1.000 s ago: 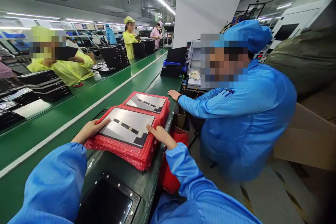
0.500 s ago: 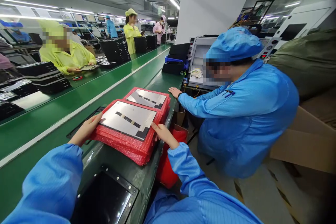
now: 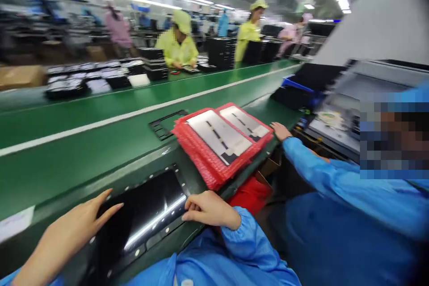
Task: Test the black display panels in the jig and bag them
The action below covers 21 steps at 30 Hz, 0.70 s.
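Note:
A glossy black screen panel (image 3: 147, 205) in a dark frame with white dots lies on the bench close in front of me. Over its left end is my left hand (image 3: 77, 223), thumb and fingers apart, holding nothing. My right hand (image 3: 209, 209) is at the panel's right edge with curled fingers; what they hold, if anything, is hidden. Beyond it sits a stack of red bubble-wrap sheets (image 3: 201, 161). A silver-backed display panel (image 3: 214, 132) lies on top, with a second silver-backed panel (image 3: 239, 118) beside it, each bearing a dark strip.
A thin black frame (image 3: 161, 129) lies left of the red stack. A green conveyor belt (image 3: 110, 129) runs behind. A co-worker's hand (image 3: 280, 131) rests at the stack's right side. Black trays (image 3: 293, 96) stand past it. People in yellow work across the belt.
Both my hands have left the silver-backed panel on the red stack and come back to the black screen panel. My view has swung left.

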{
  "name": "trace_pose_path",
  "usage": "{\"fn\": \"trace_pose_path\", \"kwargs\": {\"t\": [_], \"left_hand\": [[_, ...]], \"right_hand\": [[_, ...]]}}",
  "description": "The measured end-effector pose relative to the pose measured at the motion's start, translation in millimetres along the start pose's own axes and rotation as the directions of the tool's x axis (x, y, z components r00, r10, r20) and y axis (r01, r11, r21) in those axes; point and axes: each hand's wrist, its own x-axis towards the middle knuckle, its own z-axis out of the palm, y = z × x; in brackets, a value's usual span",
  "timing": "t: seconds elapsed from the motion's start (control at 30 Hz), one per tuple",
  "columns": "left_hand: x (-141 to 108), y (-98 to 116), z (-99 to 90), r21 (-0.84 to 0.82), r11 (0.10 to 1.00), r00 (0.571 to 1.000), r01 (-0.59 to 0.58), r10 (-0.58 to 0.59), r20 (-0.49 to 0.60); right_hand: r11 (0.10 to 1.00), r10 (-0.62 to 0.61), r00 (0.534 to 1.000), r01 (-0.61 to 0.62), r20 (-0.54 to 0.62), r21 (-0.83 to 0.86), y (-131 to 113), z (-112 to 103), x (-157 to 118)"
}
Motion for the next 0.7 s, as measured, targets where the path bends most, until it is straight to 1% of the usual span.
{"fn": "trace_pose_path", "kwargs": {"t": [0.03, 0.07, 0.13, 0.2, 0.23, 0.3, 0.37, 0.47, 0.6, 0.7], "left_hand": [[-19.1, 1.6, 4.8, 0.048, 0.999, 1.0, 0.01, -0.011, 0.013], [-34.7, 3.5, 11.1, 0.089, 0.996, 1.0, 0.005, -0.003, -0.017], [-58.8, 6.3, 28.7, 0.159, 0.986, 0.992, 0.045, -0.026, -0.12], [-77.8, 9.0, 50.5, 0.177, 0.975, 0.975, 0.133, -0.096, -0.202], [-85.8, 11.1, 61.5, 0.168, 0.972, 0.967, 0.165, -0.126, -0.22], [-98.0, 17.0, 81.1, 0.134, 0.969, 0.953, 0.206, -0.168, -0.251], [-104.1, 23.3, 95.4, 0.096, 0.969, 0.935, 0.226, -0.188, -0.3], [-105.6, 28.6, 104.9, 0.02, 0.974, 0.915, 0.226, -0.206, -0.347], [-106.5, 29.8, 104.5, -0.102, 0.971, 0.905, 0.216, -0.239, -0.351], [-105.3, 30.1, 102.2, -0.218, 0.953, 0.911, 0.209, -0.271, -0.312]], "right_hand": [[0.985, -0.04, 0.999, 0.035, -0.024, -0.171, -7.8, 8.4, 16.3], [0.947, -0.091, 0.995, 0.079, -0.025, -0.312, -14.6, 17.1, 33.4], [0.849, -0.212, 0.977, 0.197, 0.026, -0.491, -24.6, 35.6, 68.5], [0.756, -0.318, 0.944, 0.307, 0.085, -0.578, -29.9, 55.2, 99.9], [0.717, -0.36, 0.927, 0.346, 0.104, -0.605, -31.0, 64.8, 112.8], [0.662, -0.414, 0.904, 0.382, 0.11, -0.645, -30.8, 81.9, 131.1], [0.638, -0.441, 0.893, 0.38, 0.087, -0.67, -28.1, 94.4, 140.7], [0.603, -0.472, 0.88, 0.366, 0.053, -0.709, -21.7, 102.5, 146.4], [0.561, -0.492, 0.868, 0.374, 0.065, -0.739, -15.0, 100.5, 153.5], [0.572, -0.518, 0.854, 0.393, 0.055, -0.72, -10.9, 96.1, 162.3]]}}
